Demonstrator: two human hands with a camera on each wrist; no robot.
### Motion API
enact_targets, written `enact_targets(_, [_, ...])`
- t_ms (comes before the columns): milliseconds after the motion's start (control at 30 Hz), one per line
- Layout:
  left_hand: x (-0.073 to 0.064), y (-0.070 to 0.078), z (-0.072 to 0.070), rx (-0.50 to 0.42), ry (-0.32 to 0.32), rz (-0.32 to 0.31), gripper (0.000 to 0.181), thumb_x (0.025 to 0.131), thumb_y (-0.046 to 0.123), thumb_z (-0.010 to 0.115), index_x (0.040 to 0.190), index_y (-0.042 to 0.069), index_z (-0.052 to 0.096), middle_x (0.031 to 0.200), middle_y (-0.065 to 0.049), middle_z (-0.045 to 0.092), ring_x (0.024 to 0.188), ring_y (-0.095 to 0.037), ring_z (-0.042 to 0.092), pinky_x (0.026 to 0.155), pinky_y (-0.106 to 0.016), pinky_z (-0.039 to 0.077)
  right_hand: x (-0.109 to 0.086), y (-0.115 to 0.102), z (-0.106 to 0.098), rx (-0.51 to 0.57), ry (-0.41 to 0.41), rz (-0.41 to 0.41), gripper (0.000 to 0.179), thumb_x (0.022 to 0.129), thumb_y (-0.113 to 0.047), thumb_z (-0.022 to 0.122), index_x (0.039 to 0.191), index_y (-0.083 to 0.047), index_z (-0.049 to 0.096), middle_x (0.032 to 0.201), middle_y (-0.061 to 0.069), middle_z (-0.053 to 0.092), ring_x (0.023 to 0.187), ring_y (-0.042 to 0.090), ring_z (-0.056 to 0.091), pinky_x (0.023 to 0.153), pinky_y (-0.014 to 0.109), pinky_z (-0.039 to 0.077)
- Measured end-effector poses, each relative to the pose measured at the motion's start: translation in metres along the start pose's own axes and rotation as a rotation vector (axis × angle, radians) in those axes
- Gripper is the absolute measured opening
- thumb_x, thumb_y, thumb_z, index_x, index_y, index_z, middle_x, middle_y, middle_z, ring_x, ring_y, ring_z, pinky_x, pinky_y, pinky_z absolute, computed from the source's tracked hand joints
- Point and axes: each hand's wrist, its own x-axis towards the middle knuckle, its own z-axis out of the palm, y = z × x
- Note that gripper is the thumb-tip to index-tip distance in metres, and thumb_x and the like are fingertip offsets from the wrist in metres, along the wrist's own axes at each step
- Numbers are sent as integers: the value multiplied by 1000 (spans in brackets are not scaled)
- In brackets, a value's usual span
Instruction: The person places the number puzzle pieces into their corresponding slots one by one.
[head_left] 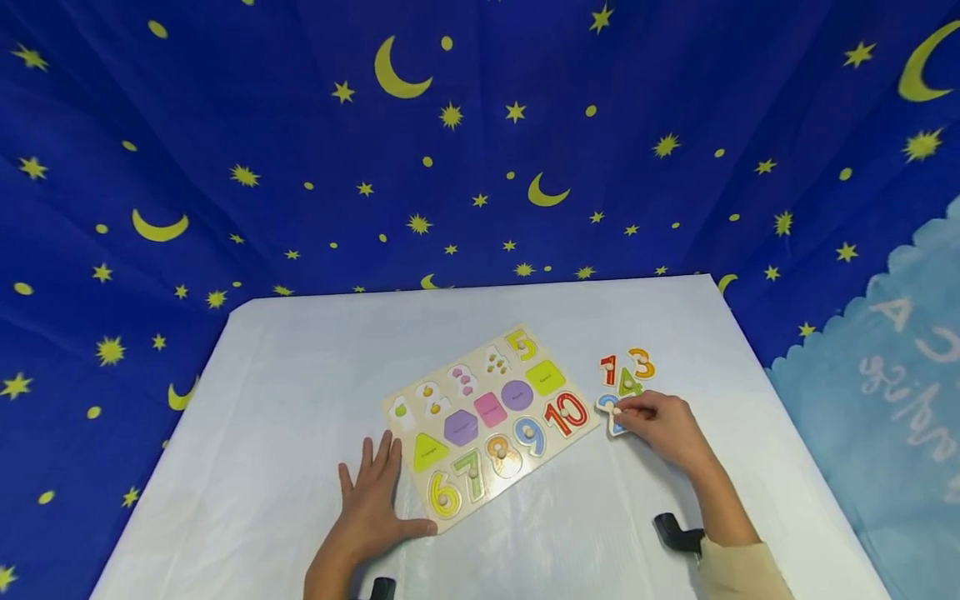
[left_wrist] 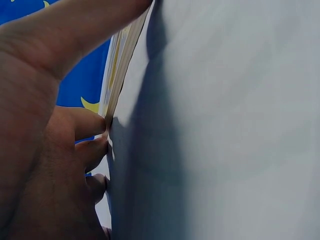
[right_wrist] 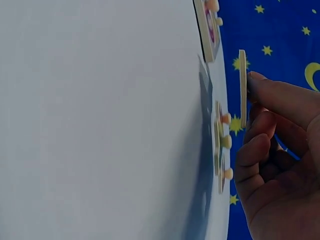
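Note:
My right hand (head_left: 667, 429) pinches a blue number puzzle piece (head_left: 608, 402), apparently a 2, between thumb and fingertips. In the right wrist view this thin wooden piece (right_wrist: 243, 90) is held edge-on above the table; its knob is hidden by the fingers. Beside it lie a green 4 (head_left: 627, 382), a red 1 (head_left: 608, 370) and an orange 3 (head_left: 642, 363), each with a knob. My left hand (head_left: 371, 508) rests with fingers spread along the left edge of the wooden number board (head_left: 528, 465), thumb at its lower corner.
The board lies tilted on the white-covered table (head_left: 300, 358). Knobbed pieces 5 to 10 sit in it, while recesses 1 to 4 show fruit pictures. Coloured shapes fill its middle row. A blue star-patterned cloth (head_left: 480, 150) hangs behind. Black wrist mounts (head_left: 678, 533) jut out near the wrists.

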Motion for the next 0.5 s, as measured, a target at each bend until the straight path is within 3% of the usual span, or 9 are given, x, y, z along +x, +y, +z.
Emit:
enact_targets(233, [0, -2, 3, 13, -18, -20, 144, 44, 82, 72, 153, 6, 18, 160, -12, 6, 144, -36, -9, 103, -64, -18, 3, -7, 8, 21, -3, -16, 17, 80, -16, 79, 94, -7, 75, 76, -3, 63, 67, 14, 56, 58, 25, 47])
enact_targets(500, [-1, -1, 3, -2, 22, 10, 144, 42, 81, 73, 152, 2, 23, 159, -17, 11, 143, -40, -5, 103, -67, -15, 9, -21, 11, 55, -3, -62, 16, 79, -15, 79, 93, -9, 75, 77, -5, 63, 66, 13, 57, 58, 25, 49])
